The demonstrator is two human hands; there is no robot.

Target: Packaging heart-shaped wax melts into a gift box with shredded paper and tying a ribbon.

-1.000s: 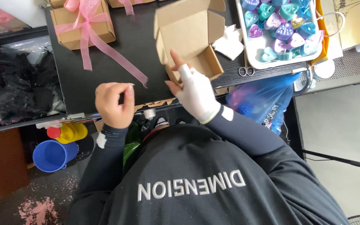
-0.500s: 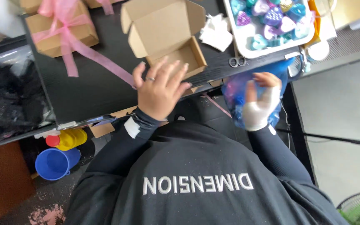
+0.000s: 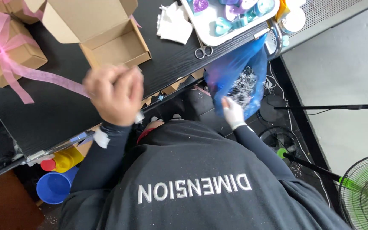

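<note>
A: Head view, item one: left hand (image 3: 113, 98).
B: Blurred, raised over the near edge of the black table (image 3: 56, 110). The fingers are curled in towards the palm. A pink ribbon (image 3: 43, 74) runs from a tied brown box (image 3: 18, 55) at far left, along the table, and ends at this hand. The blur hides whether the hand grips the ribbon.

A: Item two: right hand (image 3: 234, 113).
B: In a white glove, below the table edge, against the lower end of a blue bag (image 3: 235, 72). It touches the bag. I cannot tell whether the fingers close on the plastic.

A: Which way does the bag lie?
B: It hangs from the table edge, long axis running from the table down towards the body. The bag sits just beyond the right hand and well apart from the left, so the right hand is the nearer.

A: Other entries?
B: Open cardboard box (image 3: 116, 49) just beyond the left hand, scissors (image 3: 203, 51) above the bag, and a white tray (image 3: 209, 36) of coloured pieces behind the scissors.
</note>
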